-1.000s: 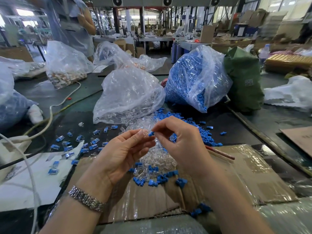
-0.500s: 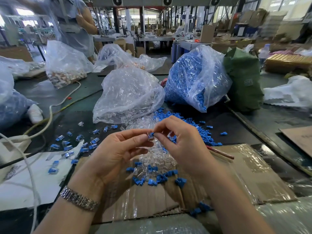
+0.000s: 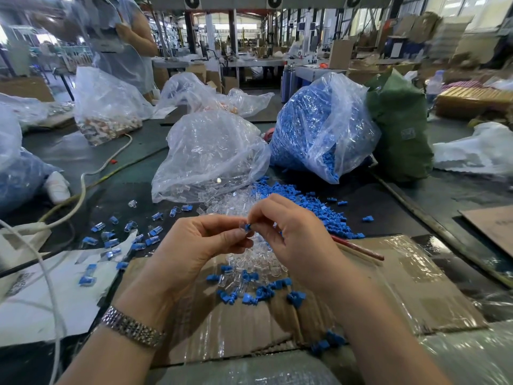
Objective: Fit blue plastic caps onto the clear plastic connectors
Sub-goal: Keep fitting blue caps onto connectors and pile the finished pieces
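My left hand [image 3: 194, 245] pinches a small clear connector [image 3: 242, 225] between thumb and fingers. Against it my right hand [image 3: 294, 240] pinches a blue cap [image 3: 248, 227]; the two pieces meet between my fingertips. Below my hands a loose pile of clear connectors [image 3: 249, 262] and blue caps [image 3: 249, 293] lies on flattened cardboard [image 3: 402, 287]. More blue caps [image 3: 313, 207] spill across the table behind my right hand. Several connectors with blue caps on them [image 3: 130, 237] lie scattered to the left.
A clear bag of connectors [image 3: 211, 154] and a bag of blue caps [image 3: 322, 126] stand behind the piles, a green sack [image 3: 399, 126] beside them. White cables [image 3: 80, 190] run at left. A red pencil [image 3: 361, 250] lies on the cardboard. A person [image 3: 119, 43] stands far left.
My hands have drawn closer together, and the blue cap in my right hand now meets the clear connector in my left. Both hands sit slightly higher than before.
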Action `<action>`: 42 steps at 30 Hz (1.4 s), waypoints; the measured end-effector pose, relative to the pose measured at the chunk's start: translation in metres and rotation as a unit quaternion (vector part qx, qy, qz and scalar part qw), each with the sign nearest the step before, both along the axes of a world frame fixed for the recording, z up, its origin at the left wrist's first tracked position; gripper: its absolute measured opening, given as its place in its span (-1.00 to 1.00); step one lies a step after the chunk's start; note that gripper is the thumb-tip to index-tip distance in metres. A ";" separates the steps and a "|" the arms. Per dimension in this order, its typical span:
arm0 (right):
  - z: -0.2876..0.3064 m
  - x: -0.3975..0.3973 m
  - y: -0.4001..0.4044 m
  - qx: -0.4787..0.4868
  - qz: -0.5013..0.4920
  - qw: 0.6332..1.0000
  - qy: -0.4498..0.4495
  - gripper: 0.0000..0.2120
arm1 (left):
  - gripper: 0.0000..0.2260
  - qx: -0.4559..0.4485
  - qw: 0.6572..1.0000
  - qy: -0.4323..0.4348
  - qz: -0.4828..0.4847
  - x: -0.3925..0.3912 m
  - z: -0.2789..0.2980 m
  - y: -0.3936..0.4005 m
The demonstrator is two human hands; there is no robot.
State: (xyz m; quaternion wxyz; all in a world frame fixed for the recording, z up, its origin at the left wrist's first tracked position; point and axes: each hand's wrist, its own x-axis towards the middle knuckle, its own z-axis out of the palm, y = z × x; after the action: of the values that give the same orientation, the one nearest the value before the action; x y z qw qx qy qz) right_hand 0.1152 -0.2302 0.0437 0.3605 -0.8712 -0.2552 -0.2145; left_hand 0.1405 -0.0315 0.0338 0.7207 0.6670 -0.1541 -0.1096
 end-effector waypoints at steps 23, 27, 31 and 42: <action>-0.009 0.016 -0.045 -0.241 -0.337 0.860 0.297 -0.68 | -0.80 -0.083 0.993 0.059 0.053 0.005 -0.006 0.000; 0.001 0.012 -0.046 -0.159 -0.311 0.897 0.271 -0.69 | -0.79 -0.121 0.987 0.082 0.070 0.006 -0.006 0.000; 0.014 0.001 -0.041 0.084 -0.131 0.930 0.334 -0.74 | -0.80 -0.168 0.978 0.084 0.087 0.007 -0.005 0.002; 0.021 -0.016 -0.013 0.079 0.051 0.891 0.444 -0.64 | -0.69 -0.090 0.993 0.031 0.065 0.006 -0.006 -0.002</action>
State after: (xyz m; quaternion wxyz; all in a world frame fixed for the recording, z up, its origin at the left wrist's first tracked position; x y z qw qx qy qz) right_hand 0.0993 -0.2427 0.0644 0.5146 -0.8300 -0.0947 0.1933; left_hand 0.1468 -0.0338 0.0278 0.7877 0.6045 -0.0974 -0.0683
